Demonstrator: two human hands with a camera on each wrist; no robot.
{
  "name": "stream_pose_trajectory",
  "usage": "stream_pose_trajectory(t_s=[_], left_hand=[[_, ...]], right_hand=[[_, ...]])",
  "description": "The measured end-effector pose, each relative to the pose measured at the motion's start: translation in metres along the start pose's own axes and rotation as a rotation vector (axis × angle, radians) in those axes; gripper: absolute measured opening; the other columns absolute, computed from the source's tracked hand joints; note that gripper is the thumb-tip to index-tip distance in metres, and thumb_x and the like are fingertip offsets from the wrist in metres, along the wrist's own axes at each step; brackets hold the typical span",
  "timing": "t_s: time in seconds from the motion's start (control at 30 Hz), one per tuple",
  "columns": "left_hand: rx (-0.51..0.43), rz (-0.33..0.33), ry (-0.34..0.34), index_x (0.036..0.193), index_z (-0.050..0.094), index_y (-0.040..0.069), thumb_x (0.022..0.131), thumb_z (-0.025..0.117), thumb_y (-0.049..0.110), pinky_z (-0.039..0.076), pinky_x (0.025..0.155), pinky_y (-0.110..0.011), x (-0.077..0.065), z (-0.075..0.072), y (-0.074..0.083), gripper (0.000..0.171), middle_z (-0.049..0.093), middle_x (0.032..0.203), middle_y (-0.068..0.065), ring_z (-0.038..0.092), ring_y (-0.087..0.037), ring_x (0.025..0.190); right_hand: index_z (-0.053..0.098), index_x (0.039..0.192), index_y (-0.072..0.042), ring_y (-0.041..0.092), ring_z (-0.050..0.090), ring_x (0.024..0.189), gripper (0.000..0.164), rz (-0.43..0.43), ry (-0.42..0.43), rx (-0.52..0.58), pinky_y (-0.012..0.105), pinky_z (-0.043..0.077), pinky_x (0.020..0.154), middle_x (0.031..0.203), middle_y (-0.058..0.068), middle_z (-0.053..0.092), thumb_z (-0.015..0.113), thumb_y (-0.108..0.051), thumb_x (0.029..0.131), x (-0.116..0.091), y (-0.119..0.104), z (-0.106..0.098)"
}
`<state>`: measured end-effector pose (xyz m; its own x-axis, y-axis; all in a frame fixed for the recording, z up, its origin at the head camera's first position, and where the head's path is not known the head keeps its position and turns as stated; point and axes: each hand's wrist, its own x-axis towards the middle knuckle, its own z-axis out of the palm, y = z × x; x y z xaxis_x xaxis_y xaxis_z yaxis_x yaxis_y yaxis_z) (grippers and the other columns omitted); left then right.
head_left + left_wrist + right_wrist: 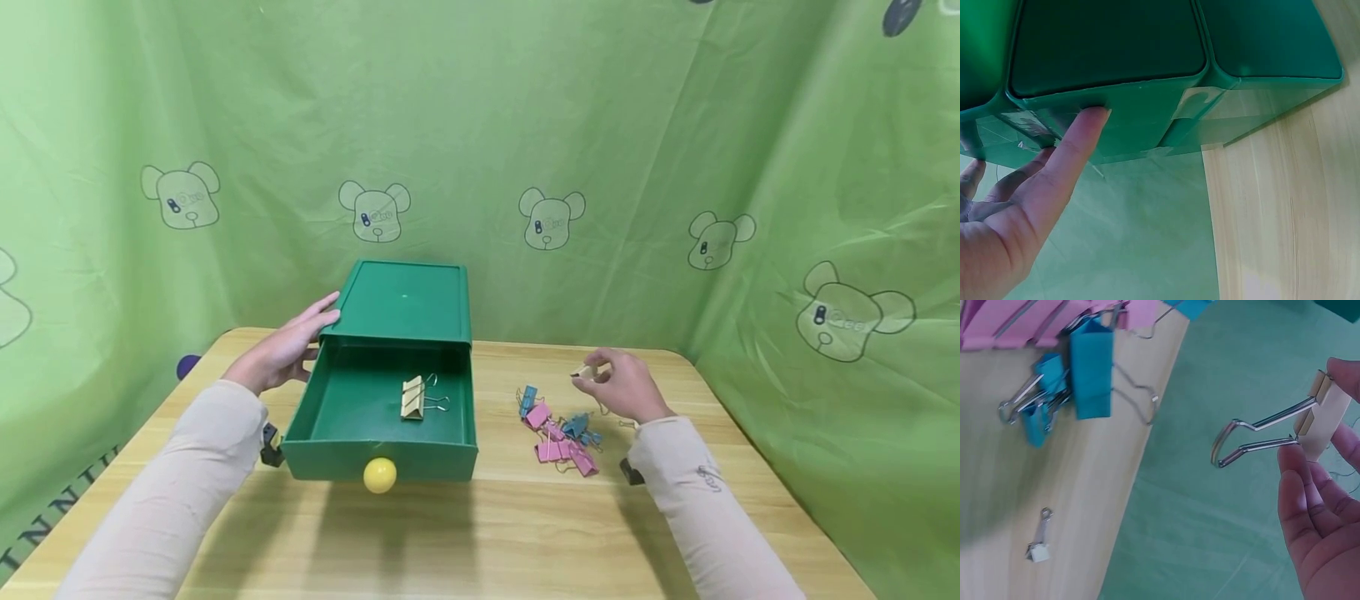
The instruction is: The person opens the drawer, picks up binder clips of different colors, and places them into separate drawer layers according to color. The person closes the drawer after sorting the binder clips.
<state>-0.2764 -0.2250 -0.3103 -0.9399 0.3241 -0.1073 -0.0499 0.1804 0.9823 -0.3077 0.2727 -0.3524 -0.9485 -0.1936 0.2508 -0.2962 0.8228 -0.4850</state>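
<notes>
My left hand [279, 354] rests against the left side of a green drawer box [405, 298]. In the left wrist view its extended index finger touches the taped green wall [1135, 119]. The box's drawer [330, 460] is pulled out, with a yellow round knob [380, 475] on its front. Inside it lies a cream binder clip [412, 398]. My right hand [628, 387] pinches another cream binder clip [1325, 419] between thumb and fingers, raised above the table, right of the drawer. Its wire handles point away from the palm.
Below and left of the right hand lies a loose pile of pink binder clips [553, 452] and blue binder clips [576, 426]. A small pale clip [1039, 552] lies apart on the wooden table [525, 533]. Green curtains [480, 125] enclose the table's back and sides.
</notes>
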Motion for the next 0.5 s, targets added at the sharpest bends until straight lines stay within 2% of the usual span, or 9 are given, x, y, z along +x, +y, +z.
stream_pose_trajectory(t_s=[0.23, 0.5], left_hand=[[-0.001, -0.002, -0.001, 0.155, -0.007, 0.036, 0.101, 0.037, 0.053, 0.044, 0.091, -0.064, 0.000, 0.001, 0.000, 0.072, -0.005, 0.160, -0.018, 0.015, -0.055, 0.138], [0.006, -0.002, 0.004, 0.155, -0.008, 0.035, 0.101, 0.037, 0.054, 0.042, 0.093, -0.066, -0.001, 0.001, 0.000, 0.072, -0.006, 0.160, -0.018, 0.013, -0.055, 0.139]], right_hand=[[0.064, 0.109, -0.005, 0.026, 0.065, 0.085, 0.043, -0.060, 0.019, 0.003, 0.035, 0.055, 0.064, 0.101, 0.014, 0.064, 0.077, -0.035, 0.082, 0.000, -0.018, -0.003], [0.065, 0.106, -0.006, 0.029, 0.065, 0.089, 0.038, -0.135, 0.050, -0.005, 0.042, 0.056, 0.071, 0.105, 0.013, 0.062, 0.077, -0.033, 0.082, -0.002, -0.046, -0.006]])
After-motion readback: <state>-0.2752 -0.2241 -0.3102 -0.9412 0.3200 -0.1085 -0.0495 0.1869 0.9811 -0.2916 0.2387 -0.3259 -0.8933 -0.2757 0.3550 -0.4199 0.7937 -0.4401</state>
